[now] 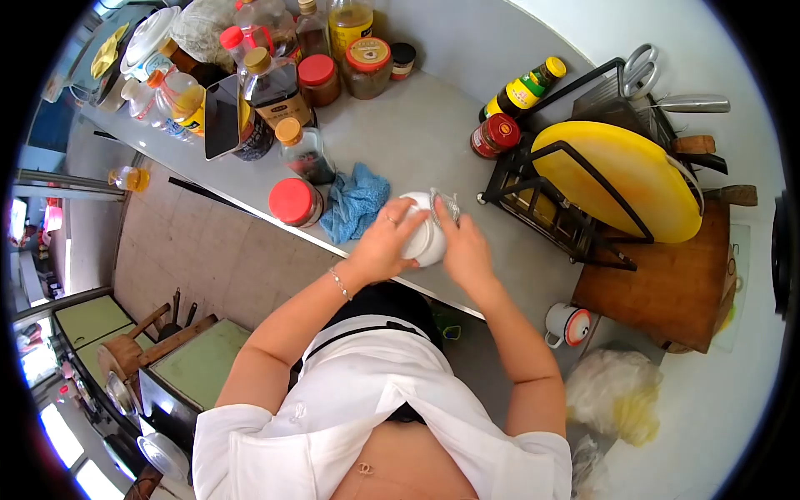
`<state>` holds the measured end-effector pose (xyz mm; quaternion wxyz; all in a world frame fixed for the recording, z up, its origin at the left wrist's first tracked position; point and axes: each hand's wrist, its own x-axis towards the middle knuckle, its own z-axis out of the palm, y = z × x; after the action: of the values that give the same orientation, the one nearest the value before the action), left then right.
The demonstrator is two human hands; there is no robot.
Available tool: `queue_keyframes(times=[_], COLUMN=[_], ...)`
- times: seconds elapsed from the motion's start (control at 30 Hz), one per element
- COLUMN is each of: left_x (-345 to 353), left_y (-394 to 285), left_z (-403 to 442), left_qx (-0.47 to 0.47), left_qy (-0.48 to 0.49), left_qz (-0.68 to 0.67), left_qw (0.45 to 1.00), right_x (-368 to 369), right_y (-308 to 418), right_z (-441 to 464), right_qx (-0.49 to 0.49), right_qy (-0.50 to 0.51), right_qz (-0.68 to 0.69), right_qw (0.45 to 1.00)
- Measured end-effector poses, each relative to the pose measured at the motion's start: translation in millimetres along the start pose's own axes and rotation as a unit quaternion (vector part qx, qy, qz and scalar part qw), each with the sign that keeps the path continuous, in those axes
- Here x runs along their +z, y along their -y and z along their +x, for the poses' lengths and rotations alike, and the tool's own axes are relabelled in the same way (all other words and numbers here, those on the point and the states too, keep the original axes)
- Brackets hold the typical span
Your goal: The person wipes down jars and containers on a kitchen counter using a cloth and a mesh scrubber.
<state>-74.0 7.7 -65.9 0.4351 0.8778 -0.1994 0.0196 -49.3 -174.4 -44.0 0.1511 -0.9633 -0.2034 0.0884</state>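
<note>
Over the front edge of the grey counter (400, 133), my left hand (385, 243) grips a white bowl (427, 247) by its side. The bowl is tilted, and a round ring like its foot faces up. My right hand (465, 254) presses a grey-white patterned cloth (447, 208) against the bowl's far right side; its fingers are curled over the cloth. Just left of the bowl lies a crumpled blue cloth (357, 200). Beside that cloth stands a jar with a red lid (295, 200).
Several bottles and jars, among them a honey-coloured jar (367, 67), crowd the back left, with a phone (222, 118) leaning there. To the right are a black rack (546, 212) holding a yellow board (617, 183), a sauce bottle (523, 90), a wooden board (658, 267) and an enamel mug (567, 323).
</note>
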Motion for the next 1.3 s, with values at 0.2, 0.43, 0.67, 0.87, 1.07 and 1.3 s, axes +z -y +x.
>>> queue_keyframes(times=[0.2,0.43,0.67,0.87,1.07,1.3], left_x=[-9,-7,-2,-7,-7,-4], left_y=[2,-2,-1,10,5,37], left_z=[2,0,-4,9,14,9], left_qx=[-0.019,0.022,0.051,0.051,0.09,0.1], left_qy=[-0.007,0.028,0.018,-0.002,0.03,0.021], left_qz=[0.001,0.004,0.023,0.023,0.034,0.045], left_qw=[1.0,0.999,0.998,0.998,0.995,0.994], right_x=[-4,-1,2,2,0,2], right_y=[21,1,4,15,-5,-25], right_z=[-31,5,-4,-33,24,13], right_qx=[0.001,0.011,0.009,0.002,0.064,0.128], right_qy=[0.044,0.006,-0.067,-0.026,-0.038,0.023], right_qz=[0.005,-0.01,0.029,-0.017,0.066,0.282], right_qw=[0.999,1.0,0.997,1.0,0.995,0.951])
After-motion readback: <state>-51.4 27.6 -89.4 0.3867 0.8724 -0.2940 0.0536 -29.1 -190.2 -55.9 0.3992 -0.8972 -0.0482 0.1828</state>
